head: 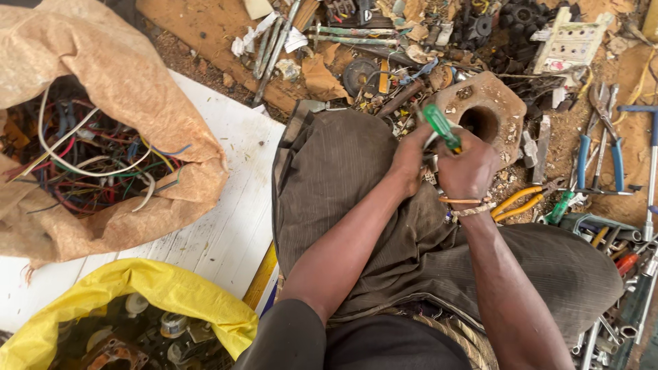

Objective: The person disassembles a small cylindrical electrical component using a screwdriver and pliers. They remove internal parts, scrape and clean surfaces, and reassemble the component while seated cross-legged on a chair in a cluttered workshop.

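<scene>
left hand (410, 161) fisted | right hand (467, 169) clenched | hands touching, forearms converging

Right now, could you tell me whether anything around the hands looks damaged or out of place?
Yes. The tan sack on the left gapes open, with tangled coloured wires spilling toward its mouth. Beyond the green-handled screwdriver in the right hand, broken parts and scrap lie scattered over the dirt.

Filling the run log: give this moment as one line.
right hand: grips green screwdriver | left hand: beside it, contents hidden | pliers: on ground
</scene>
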Demonstrator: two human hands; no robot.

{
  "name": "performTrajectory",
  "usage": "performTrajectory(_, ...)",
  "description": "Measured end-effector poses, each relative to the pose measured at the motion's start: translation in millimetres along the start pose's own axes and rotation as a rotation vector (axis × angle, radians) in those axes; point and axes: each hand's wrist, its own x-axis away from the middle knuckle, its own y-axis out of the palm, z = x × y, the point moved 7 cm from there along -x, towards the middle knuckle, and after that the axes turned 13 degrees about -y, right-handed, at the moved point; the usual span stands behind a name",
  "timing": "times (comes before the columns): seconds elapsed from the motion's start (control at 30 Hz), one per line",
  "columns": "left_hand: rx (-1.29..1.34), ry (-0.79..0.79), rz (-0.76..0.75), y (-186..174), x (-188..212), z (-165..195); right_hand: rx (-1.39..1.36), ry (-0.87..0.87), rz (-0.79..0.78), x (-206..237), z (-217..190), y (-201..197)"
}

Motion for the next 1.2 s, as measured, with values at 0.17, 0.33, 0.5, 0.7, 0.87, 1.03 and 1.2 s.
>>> performTrajectory(0.17, 0.012, -0.017, 0.003, 1, -2, -2, 0.096, -0.066, 0.061, 7, 1, 1)
performTrajectory(0.33, -0.019, 0.022, -0.019, 2, -3, 0, 0.008, -0.008, 0.081, 12, 9, 5)
performTrajectory(0.5, -0.04, 0.012, 0.007, 1, -4, -1, 0.071, -0.055, 0.07, 14, 8, 7)
performTrajectory(0.7, -0.054, 0.115, -0.026, 4, -5, 2, -0.006, -0.075, 0.171, 22, 20, 9)
performTrajectory(0.87, -0.015, 0.062, -0.019, 2, -7, 2, 0.032, -0.059, 0.176, 28, -2, -13)
performTrajectory(1.03, 0.06, 0.056, -0.069, 9, -5, 7, -0.619, -0.096, -0.255, 86, -124, -19)
performTrajectory(1.2, 0.108, 0.073, -0.078, 4, 11, 12, -0.759, -0.514, -0.276, 121, -210, -42)
